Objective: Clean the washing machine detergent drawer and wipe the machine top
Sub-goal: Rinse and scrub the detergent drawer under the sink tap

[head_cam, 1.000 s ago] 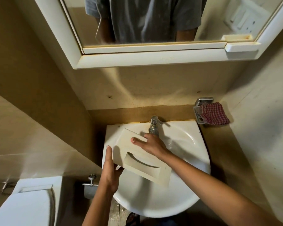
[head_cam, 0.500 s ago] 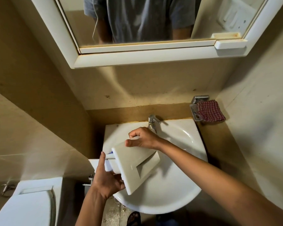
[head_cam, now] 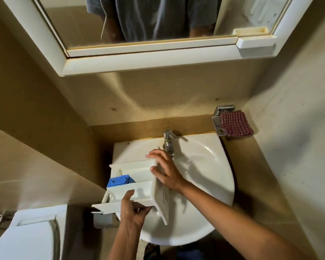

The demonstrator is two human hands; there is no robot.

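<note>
The white detergent drawer [head_cam: 133,167] is held in the air over the left part of the sink [head_cam: 204,166], a little left of the frame's centre. Its long axis runs across the picture from left to right. The flat front panel [head_cam: 162,201] is at the right end and stands on edge, with its face turned to the right. The open rear end points left and juts past the sink's left rim, above the roll holder [head_cam: 101,220] on the wall. The compartments open upward toward the camera, and a blue insert [head_cam: 118,180] sits in the middle one near the left end.

The left hand [head_cam: 131,209] comes up from the bottom of the frame and grips the near side wall, thumb on the wall's outer face and fingers curled under the drawer's bottom edge. The right hand [head_cam: 165,171] reaches in from the lower right and clasps the panel end, with fingers spread over the far corner and the thumb pressed against the inner side.

The tap [head_cam: 168,141] stands just behind the right hand. A red checked cloth [head_cam: 235,123] lies in a metal soap holder [head_cam: 217,120] at the upper right of the sink. The white-framed mirror cabinet [head_cam: 158,59] fills the top, reflecting a grey shirt [head_cam: 158,15]. A white toilet [head_cam: 26,237] sits at the lower left
</note>
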